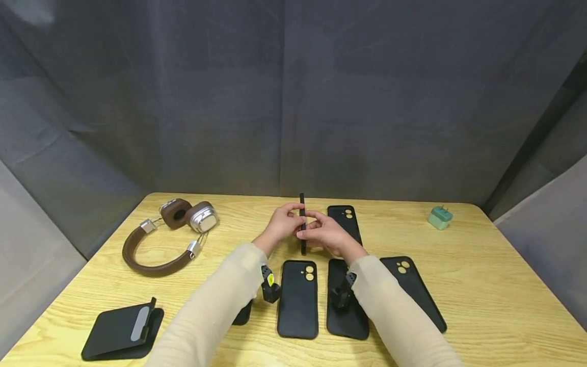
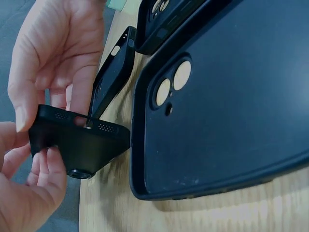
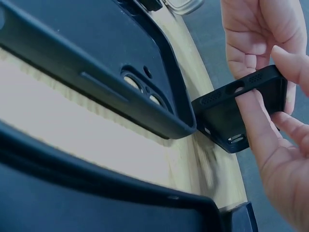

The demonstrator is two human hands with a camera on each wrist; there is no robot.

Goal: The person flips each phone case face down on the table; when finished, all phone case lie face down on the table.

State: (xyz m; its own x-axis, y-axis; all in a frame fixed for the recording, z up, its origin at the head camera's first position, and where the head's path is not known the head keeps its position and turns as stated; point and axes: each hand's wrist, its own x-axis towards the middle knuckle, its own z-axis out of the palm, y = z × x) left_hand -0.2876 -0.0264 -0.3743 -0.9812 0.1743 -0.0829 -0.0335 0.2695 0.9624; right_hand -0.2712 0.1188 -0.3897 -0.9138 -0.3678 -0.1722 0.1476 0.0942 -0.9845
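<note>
- A pale wooden tabletop with a yellow tone and visible grain fills the lower part of the head view — its rounded far corners show.
- Dark grey cloth hangs behind it as a backdrop, creased, with a vertical seam near the middle.
- More grey cloth closes in at the left and right sides.
- The light is soft and even — faint shadows only.
</note>
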